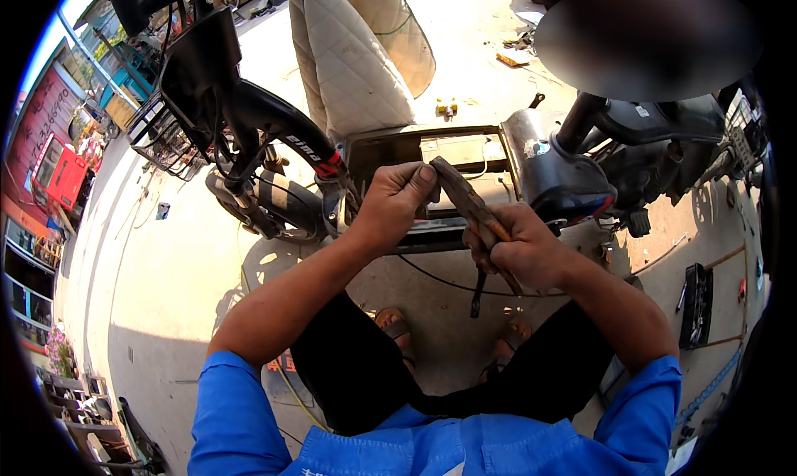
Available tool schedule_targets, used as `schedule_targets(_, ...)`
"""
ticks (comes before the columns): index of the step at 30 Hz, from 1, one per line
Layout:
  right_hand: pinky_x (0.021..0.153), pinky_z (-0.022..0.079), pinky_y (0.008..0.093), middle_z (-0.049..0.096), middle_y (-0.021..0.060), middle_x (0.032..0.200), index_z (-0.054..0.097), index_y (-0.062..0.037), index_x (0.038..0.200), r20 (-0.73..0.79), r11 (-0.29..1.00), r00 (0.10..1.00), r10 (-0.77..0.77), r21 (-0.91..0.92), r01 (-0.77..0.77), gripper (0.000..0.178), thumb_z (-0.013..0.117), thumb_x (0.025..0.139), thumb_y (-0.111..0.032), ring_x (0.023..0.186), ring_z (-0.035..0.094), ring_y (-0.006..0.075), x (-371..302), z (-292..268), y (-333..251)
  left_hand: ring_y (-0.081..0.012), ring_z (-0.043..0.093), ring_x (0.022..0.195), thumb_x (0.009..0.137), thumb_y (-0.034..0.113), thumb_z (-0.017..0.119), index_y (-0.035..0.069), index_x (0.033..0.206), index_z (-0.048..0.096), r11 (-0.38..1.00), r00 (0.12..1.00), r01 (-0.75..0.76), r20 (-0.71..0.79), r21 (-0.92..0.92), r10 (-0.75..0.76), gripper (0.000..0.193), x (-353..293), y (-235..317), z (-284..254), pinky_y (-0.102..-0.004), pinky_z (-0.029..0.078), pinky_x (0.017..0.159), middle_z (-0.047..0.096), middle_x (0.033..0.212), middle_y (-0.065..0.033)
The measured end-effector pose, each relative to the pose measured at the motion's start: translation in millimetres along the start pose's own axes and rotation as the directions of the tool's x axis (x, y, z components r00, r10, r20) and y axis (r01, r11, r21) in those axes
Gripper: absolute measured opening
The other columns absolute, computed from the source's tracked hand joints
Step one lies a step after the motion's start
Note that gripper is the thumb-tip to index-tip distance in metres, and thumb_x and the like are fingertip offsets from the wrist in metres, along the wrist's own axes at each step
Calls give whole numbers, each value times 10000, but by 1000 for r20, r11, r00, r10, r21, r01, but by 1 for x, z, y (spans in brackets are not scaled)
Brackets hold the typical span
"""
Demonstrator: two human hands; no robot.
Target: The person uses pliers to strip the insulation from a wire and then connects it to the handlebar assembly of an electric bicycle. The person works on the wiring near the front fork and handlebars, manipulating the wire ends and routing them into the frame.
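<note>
My right hand (pixel 531 248) is closed round the orange handles of a pair of worn pliers (pixel 459 192), whose jaws point up and to the left. A dark, narrow piece hangs below that fist; I cannot make out what it is. My left hand (pixel 394 204) is closed, thumb against fingertips, right beside the jaws. Whatever it pinches is too small or hidden to name. Both hands are over the near edge of an open compartment (pixel 386 148) in the floor of a black electric scooter (pixel 286 127). Pale box-shaped parts and a thin wire show inside it.
A quilted light cover (pixel 353 57) stands up behind the compartment. Across the scooter, at upper right, is another person, partly blurred. An open black tool case (pixel 696 306) lies on the ground at right. A dark cable (pixel 440 278) runs below my hands, above my sandalled feet.
</note>
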State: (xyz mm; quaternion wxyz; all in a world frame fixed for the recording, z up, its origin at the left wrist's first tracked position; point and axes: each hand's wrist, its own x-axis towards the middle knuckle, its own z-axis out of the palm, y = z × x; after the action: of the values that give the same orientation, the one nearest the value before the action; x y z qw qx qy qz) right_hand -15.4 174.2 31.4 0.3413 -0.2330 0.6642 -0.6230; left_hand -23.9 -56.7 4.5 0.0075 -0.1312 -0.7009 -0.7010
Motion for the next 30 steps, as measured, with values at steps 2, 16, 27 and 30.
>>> schedule_targets(2, 606, 446, 305, 537, 60, 758, 536, -3, 891, -28, 994, 999, -35, -108, 31, 220, 458, 686, 22, 652, 510, 148, 0, 0, 1, -31, 419, 619, 1035, 341, 510, 10, 864, 619, 997, 997, 73, 37, -19, -72, 387, -1, 3, -2, -224, 366, 555, 515, 687, 45)
schedule_targets(16, 627, 525, 344, 577, 134, 870, 515, -7, 744, -27, 973, 999, -22, 230, 27, 66, 498, 682, 7, 691, 597, 199, 4, -16, 5, -49, 420, 562, 1027, 261, 539, 7, 859, 615, 999, 998, 39, -46, -1, -39, 313, 5, -3, 4, -230, 355, 504, 508, 656, 21)
schedule_targets(27, 779, 552, 375, 648, 176, 990, 588, 37, 839, -42, 982, 999, -32, 185, 39, 224, 490, 639, 15, 907, 657, 272, -3, -21, -2, -32, 402, 588, 1009, 211, 571, -11, 904, 643, 965, 991, 125, -16, -230, -132, 257, -5, 15, -9, -202, 309, 502, 507, 675, 32)
schedule_targets(30, 781, 554, 374, 655, 175, 969, 604, 48, 868, 25, 984, 998, -54, 174, 48, 268, 490, 626, 18, 911, 663, 274, -4, -28, 1, -29, 403, 595, 1010, 209, 568, -16, 912, 641, 970, 992, 121, -22, -209, -128, 257, -6, 16, -9, -202, 304, 494, 509, 681, 31)
